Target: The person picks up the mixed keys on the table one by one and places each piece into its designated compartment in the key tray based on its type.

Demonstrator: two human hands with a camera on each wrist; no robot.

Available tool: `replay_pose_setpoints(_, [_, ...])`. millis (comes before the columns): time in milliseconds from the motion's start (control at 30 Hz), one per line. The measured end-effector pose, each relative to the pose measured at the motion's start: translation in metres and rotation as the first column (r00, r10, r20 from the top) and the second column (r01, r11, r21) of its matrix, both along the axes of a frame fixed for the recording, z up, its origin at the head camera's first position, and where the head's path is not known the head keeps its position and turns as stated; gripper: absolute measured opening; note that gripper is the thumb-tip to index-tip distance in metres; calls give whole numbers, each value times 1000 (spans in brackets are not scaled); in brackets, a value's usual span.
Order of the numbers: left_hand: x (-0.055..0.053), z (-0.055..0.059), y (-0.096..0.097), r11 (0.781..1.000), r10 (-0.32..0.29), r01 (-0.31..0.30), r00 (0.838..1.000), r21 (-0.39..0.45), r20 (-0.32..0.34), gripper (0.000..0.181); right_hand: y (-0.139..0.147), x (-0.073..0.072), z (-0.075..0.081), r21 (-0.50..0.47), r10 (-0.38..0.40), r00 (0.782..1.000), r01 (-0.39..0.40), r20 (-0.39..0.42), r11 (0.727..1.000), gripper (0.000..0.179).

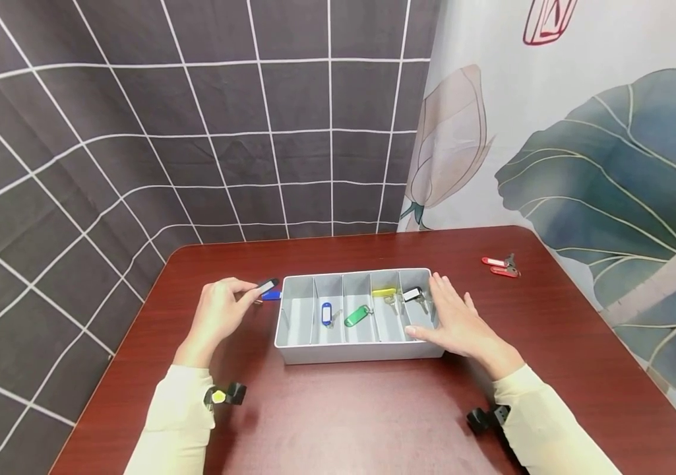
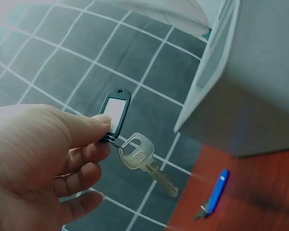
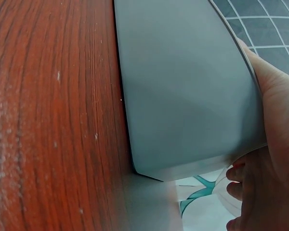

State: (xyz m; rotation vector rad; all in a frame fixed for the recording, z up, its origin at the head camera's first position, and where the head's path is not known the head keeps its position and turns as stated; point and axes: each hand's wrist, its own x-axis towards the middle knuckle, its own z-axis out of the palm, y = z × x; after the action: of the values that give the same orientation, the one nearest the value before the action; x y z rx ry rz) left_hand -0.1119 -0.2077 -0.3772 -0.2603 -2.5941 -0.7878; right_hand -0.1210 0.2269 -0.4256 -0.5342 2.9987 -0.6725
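Between thumb and fingers, my left hand pinches a black key tag with a white label, and a silver key hangs from its ring. It is left of a grey divided tray. My right hand holds the tray's right front corner, thumb over the front rim and fingers along the outer right end. Inside, left to right after a bare compartment, lie a blue key tag, a green key tag, a yellow key tag and another black key tag.
Another blue key tag with a key lies on the red-brown table, just left of the tray. Two red key tags with keys lie at the back right. Grey checked cloth and a flower-printed curtain hang behind.
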Motion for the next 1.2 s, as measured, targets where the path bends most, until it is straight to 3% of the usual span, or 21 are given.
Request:
replay_pose_setpoints(367, [-2,27,22,997,-71,70,997,-27,-39,10,1,1,0,3,-2,1000,2,-1,1000,122])
replay_pose_setpoints(633, [-6,45,43,990,-134,134,991,-40,1,13,1,1,1,-6,-3,1000,3,4,1000,122])
replay_pose_setpoints(933, [-12,54,71,980,-189,189,982,-65,9,11,1,1,2,-4,0,1000,0,3,1000,123])
replay_pose_setpoints(1200, [-20,62,106,962,-262,264,965,-77,27,11,2,-1,0,-5,4,1000,-4,3,1000,123])
